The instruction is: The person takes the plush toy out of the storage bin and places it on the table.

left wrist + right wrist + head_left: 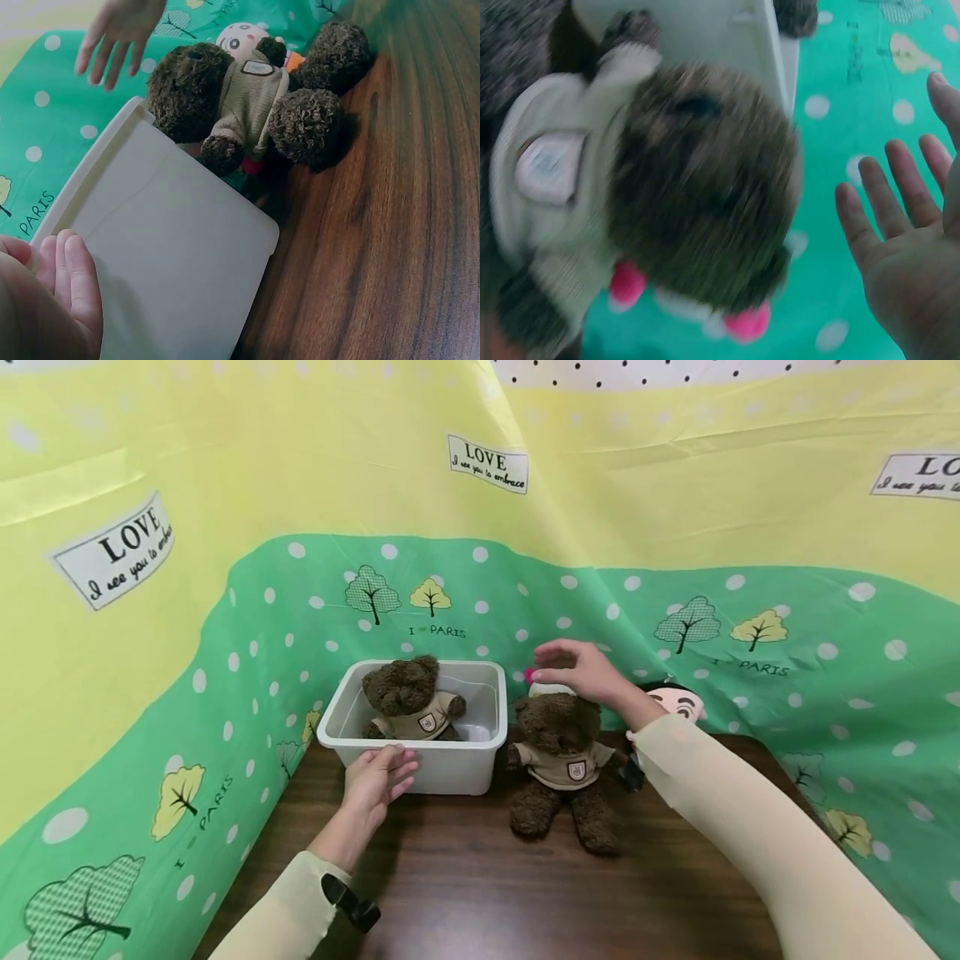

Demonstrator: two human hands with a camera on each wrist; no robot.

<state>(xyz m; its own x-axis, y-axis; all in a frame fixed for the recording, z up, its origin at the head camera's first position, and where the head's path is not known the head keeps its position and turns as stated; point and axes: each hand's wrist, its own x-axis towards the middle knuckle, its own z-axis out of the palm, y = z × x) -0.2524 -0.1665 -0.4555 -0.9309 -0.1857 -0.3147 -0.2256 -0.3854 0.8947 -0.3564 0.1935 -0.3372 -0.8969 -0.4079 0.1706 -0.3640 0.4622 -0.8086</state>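
Observation:
In the head view, my left hand (377, 777) is at the front rim of a light grey plastic tub (450, 772). Its fingers (79, 277) are fairly straight beside the outer wall, the thumb close to the rim. Inside the tub, a dark brown teddy bear (408, 697) in a beige sweater leans back. A similar teddy bear (562, 735) sits on the table to the right of the tub. Above its head hovers my right hand (581, 672), fingers extended and spread in the right wrist view, gripping nothing.
Behind the right-hand bear show a white and pink item (551, 687) and a black-haired doll (678, 702), both partly hidden. The brown wood-grain table (480, 893) is bordered by a green and yellow printed cloth (600, 510) at the back and sides.

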